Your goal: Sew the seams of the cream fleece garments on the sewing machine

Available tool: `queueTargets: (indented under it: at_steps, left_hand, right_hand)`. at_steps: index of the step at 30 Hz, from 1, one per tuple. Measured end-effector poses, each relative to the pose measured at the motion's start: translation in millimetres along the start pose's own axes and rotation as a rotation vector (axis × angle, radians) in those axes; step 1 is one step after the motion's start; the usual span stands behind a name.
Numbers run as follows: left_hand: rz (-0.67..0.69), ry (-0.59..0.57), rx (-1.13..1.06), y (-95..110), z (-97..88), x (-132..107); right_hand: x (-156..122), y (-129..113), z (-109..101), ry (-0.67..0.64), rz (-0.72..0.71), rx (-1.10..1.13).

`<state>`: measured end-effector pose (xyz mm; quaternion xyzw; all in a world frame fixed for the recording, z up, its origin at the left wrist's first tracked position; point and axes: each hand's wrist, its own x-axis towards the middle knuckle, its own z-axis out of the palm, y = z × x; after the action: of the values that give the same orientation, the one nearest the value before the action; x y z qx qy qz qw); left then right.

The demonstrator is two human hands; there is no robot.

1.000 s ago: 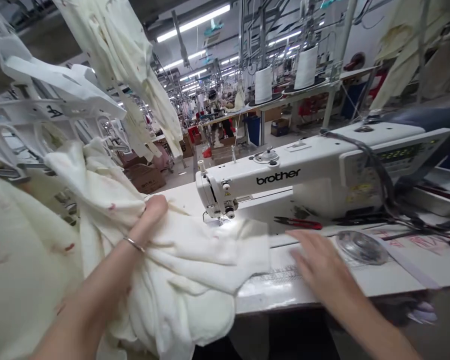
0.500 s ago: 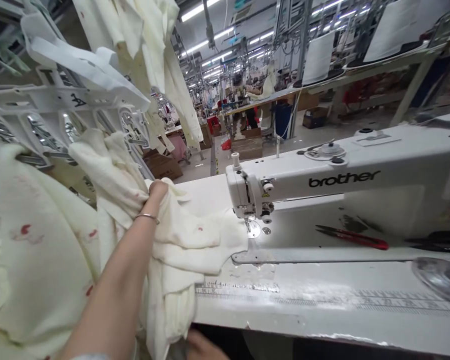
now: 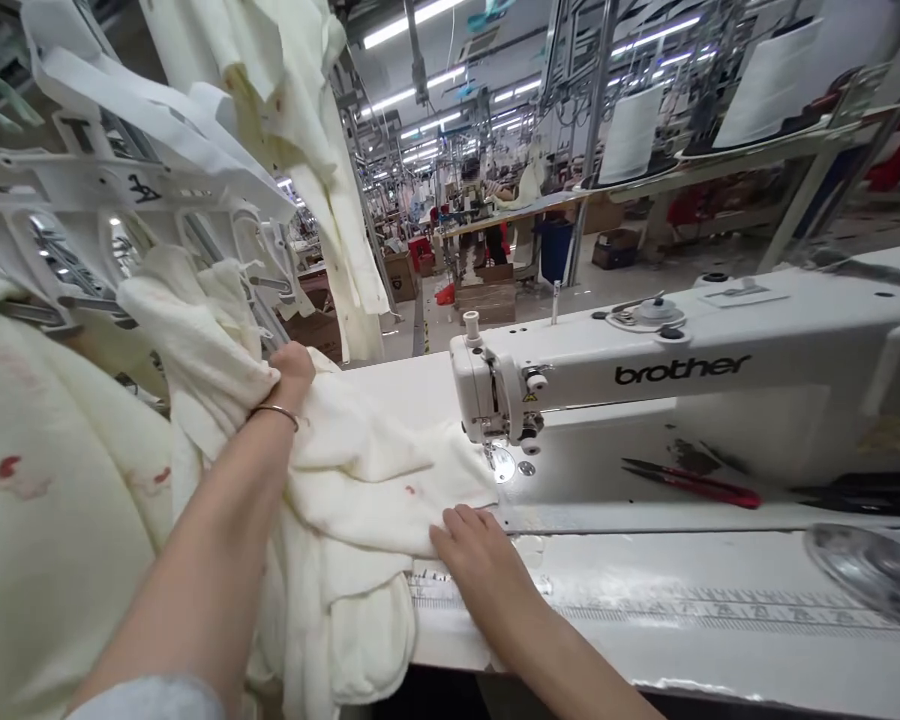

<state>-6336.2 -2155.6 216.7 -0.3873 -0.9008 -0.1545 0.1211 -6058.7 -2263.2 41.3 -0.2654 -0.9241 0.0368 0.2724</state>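
A cream garment (image 3: 375,500) with small red prints lies in folds on the sewing table, one edge reaching the needle area of the white sewing machine (image 3: 495,390). My left hand (image 3: 294,372), a bangle on its wrist, is closed on bunched cloth at the garment's far left; its fingertips are hidden. At the near right edge of the cloth, just before the needle plate (image 3: 502,465), my right hand (image 3: 476,550) grips the fabric with bent fingers. Part of the garment hangs over the table's front edge.
White hangers with clips (image 3: 105,185) hold more cream pieces (image 3: 52,480) close on the left. Red-handled thread snips (image 3: 697,485) and black scissors (image 3: 862,497) lie under the machine arm. A clear round dish (image 3: 862,570) sits at right. Thread cones (image 3: 630,135) stand behind.
My right hand has come up from below the table edge onto the garment near the needle. My left hand still grips the cloth, and the folds have shifted slightly.
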Motion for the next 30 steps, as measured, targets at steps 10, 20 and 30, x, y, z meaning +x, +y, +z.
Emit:
queueTargets:
  at_steps: [10,20,30]
  left_hand:
    - [0.844,-0.519,0.056,31.4,28.5,-122.8]
    - [1.168,-0.707,0.025,36.4,45.1,-165.1]
    - [0.890,-0.619,0.262,49.4,64.2,-137.1]
  right_hand:
    - [37.5,-4.0,-17.1,-0.112,-0.004,0.123]
    - [-45.4,-2.1,-22.6,0.349,-0.076,0.038]
    - [2.2,-13.2,17.1,0.241,-0.033,0.038]
